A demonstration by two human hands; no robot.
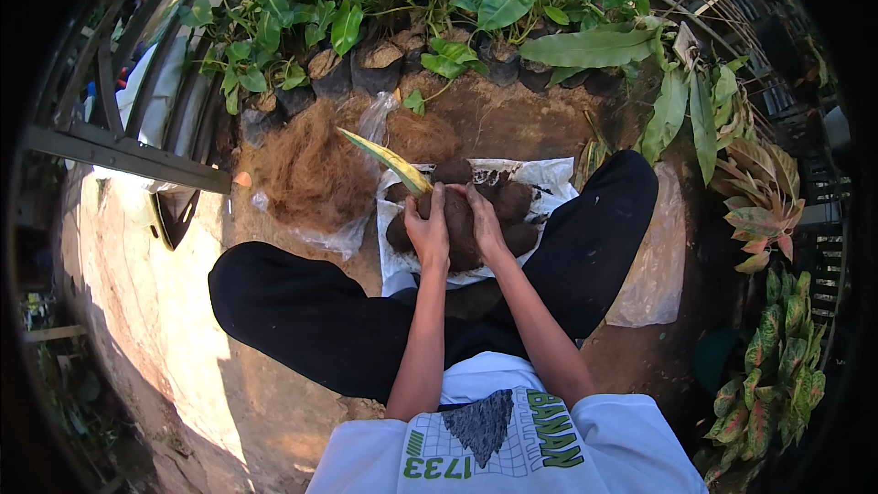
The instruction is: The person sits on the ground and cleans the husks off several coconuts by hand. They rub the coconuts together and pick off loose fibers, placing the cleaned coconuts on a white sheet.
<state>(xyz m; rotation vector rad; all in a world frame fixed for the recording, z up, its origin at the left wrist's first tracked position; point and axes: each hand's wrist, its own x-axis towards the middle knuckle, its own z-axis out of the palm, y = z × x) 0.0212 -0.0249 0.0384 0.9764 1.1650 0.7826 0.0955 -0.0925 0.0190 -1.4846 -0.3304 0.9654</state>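
Note:
Between my left hand (428,228) and my right hand (486,225) is a dark brown ball of soil (458,214), cupped from both sides near the middle of the picture. A yellow-edged green leaf (394,163), like that of a snake plant, slants up and left from beside my left fingers; whether it is set in the ball is hidden. Several more soil balls (513,202) lie around and under my hands on a white plastic sheet (559,175), which bears loose dark crumbs. My fingertips are partly hidden behind the ball.
A heap of brown coconut fibre (312,168) lies on clear plastic at the left, with a smaller clump (422,137) beyond the sheet. Leafy plants in black grow bags (376,68) line the far side. A clear plastic bag (651,261) lies right of my right knee. A slatted frame (130,158) stands left.

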